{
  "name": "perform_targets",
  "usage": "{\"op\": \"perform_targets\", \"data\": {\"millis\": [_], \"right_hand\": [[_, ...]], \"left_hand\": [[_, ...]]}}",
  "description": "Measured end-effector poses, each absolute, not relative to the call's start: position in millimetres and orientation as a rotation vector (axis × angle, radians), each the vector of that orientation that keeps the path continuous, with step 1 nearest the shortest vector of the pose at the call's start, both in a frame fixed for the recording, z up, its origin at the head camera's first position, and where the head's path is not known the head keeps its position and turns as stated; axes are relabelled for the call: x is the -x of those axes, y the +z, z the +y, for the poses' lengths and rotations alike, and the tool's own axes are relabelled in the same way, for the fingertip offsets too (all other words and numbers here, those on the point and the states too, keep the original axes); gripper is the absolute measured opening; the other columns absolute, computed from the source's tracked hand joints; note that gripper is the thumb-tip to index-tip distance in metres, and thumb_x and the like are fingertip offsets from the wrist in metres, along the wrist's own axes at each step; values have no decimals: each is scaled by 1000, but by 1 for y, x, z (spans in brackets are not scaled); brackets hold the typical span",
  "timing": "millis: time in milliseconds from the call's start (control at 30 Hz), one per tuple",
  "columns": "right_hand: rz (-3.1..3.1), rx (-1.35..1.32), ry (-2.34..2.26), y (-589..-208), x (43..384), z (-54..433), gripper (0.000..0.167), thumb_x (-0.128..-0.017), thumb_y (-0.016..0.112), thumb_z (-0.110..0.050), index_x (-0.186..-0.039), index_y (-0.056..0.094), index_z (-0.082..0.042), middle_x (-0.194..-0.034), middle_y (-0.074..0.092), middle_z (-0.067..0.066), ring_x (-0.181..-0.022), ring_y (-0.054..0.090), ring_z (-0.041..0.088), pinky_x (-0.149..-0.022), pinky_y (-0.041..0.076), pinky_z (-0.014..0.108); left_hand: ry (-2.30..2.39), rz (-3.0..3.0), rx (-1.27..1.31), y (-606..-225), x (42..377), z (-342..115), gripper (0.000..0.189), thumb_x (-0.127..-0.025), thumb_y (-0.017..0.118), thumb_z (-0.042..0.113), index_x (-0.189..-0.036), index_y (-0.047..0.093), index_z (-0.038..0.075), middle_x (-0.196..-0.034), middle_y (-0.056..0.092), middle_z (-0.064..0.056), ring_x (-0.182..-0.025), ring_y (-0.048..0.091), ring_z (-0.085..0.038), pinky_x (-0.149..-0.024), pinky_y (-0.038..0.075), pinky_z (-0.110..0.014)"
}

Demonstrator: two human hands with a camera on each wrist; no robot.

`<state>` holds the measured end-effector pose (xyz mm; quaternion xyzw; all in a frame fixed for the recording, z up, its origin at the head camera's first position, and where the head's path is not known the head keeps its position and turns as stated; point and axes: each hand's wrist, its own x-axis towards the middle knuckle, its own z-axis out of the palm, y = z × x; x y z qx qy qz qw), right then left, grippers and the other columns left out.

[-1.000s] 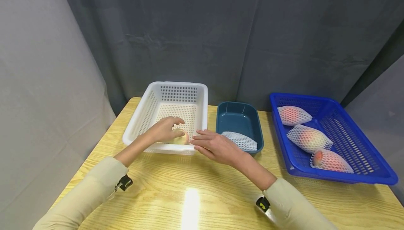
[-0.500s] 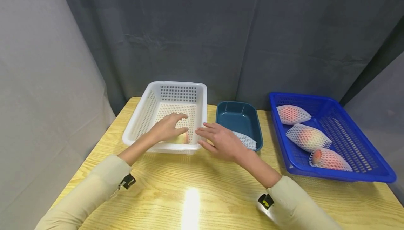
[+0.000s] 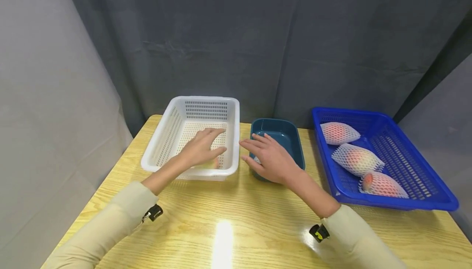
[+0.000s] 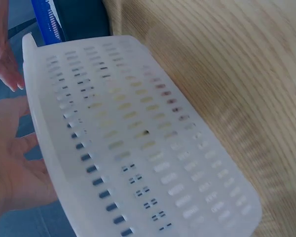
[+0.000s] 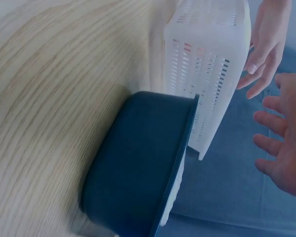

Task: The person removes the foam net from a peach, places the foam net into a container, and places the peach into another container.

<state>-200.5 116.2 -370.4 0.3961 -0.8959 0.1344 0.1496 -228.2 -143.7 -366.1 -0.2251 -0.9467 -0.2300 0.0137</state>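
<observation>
A yellow-and-red round fruit [image 3: 211, 164] lies in the white slotted basket [image 3: 148, 154], partly hidden by my left hand. My left hand [image 3: 202, 148] hovers over that basket with fingers spread and holds nothing. Fingers extended and empty, my right hand [image 3: 272, 160] is above the left part of the dark teal tub [image 3: 278, 126], by the white basket's right rim. A white foam net [image 5: 173, 195] shows over the tub's edge in the right wrist view; in the head view my right hand covers most of it.
On the right stands a blue slotted basket [image 3: 413, 154]. In it lie three reddish fruits in white foam nets, one of them a yellow-and-pink fruit [image 3: 357, 160] in the middle. All containers rest on a wooden table [image 3: 184, 228], before a dark grey curtain [image 3: 221, 35].
Both hands have lifted and shifted to the right. My left hand has moved off the fruit, which stays in the white basket. My right hand has left that basket's rim toward the tub.
</observation>
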Motion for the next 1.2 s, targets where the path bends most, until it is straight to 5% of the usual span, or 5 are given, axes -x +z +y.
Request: {"op": "perform_targets", "data": {"millis": [1200], "right_hand": [[-2721,-844,290,-366,192,200,53,-101,57,-40,-147,51,-14,-150,46,17,-137,37,45,-111,24,65]], "left_hand": [[-635,-2854,1006,-352,210,-74,61,-98,63,41,-151,44,18,-149,45,-11,-132,42,-34,-100,46,-48]]}}
